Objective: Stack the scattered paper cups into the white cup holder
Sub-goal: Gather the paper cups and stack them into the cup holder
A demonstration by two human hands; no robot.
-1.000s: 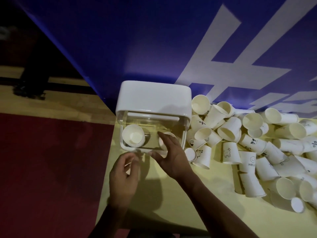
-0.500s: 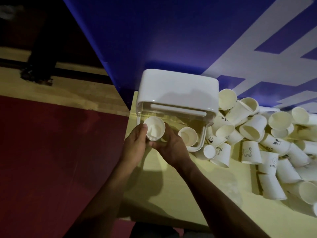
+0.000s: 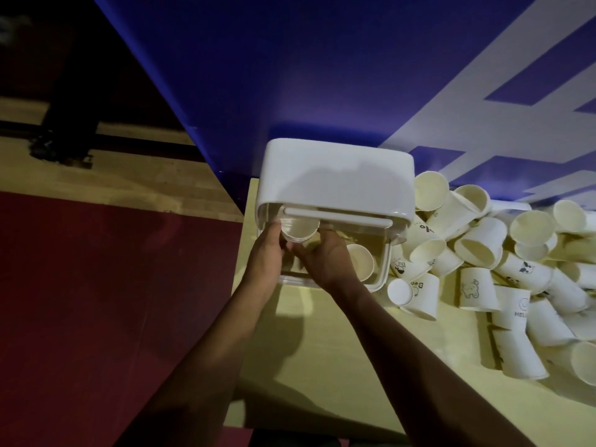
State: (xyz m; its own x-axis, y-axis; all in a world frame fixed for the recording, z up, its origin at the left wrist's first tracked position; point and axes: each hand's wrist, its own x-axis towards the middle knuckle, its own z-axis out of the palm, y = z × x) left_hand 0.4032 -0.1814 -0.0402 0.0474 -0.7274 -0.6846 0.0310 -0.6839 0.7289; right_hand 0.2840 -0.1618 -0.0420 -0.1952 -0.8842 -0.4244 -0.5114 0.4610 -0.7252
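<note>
The white cup holder (image 3: 335,179) stands at the back left of the yellow table (image 3: 338,366), with a clear front. A paper cup stack (image 3: 299,228) sits in its left slot, rim toward me. My left hand (image 3: 266,256) grips that stack from the left, and my right hand (image 3: 325,256) grips it from the right and below. A second cup (image 3: 360,262) stands in the holder's right slot, beside my right hand. Several loose paper cups (image 3: 477,243) lie heaped to the right of the holder.
A blue wall with white stripes (image 3: 322,75) rises right behind the holder. The table's left edge drops to a red floor mat (image 3: 96,301) and wooden floor. Cups spread along the table's right side to the frame edge.
Both hands have come together on the left cup stack and pushed it up and deeper under the holder's white lid. The view has moved closer.
</note>
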